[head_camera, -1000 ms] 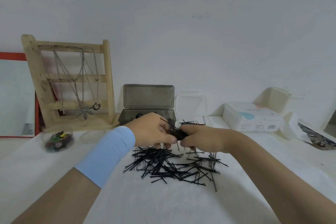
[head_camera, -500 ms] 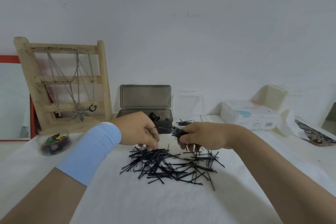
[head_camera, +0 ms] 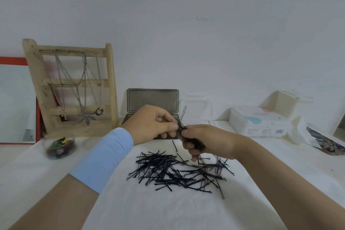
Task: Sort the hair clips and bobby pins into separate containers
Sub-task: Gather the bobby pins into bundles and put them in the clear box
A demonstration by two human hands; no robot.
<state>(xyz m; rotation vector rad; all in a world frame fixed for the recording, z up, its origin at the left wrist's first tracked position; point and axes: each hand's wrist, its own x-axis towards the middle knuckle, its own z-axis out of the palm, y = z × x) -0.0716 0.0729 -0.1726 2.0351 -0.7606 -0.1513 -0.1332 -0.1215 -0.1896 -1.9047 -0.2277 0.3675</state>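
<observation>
Several bobby pins (head_camera: 199,145) in right hand (head_camera: 207,140)

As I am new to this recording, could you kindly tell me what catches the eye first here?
A loose pile of black bobby pins sprawls on the table. Just above it the right hand grips a bundle of pins while the left hand pinches its upper end. At left, a wooden rack hung with necklaces stands behind a dish of coloured clips.

Wall: plain white (head_camera: 186,24), softly and evenly lit.
Table: white cloth (head_camera: 149,211), pushed up to the wall.
Left: red-framed mirror (head_camera: 16,102) against the wall, wooden rack (head_camera: 110,80) just beside it.
Right: white box (head_camera: 261,123) at the back.
</observation>
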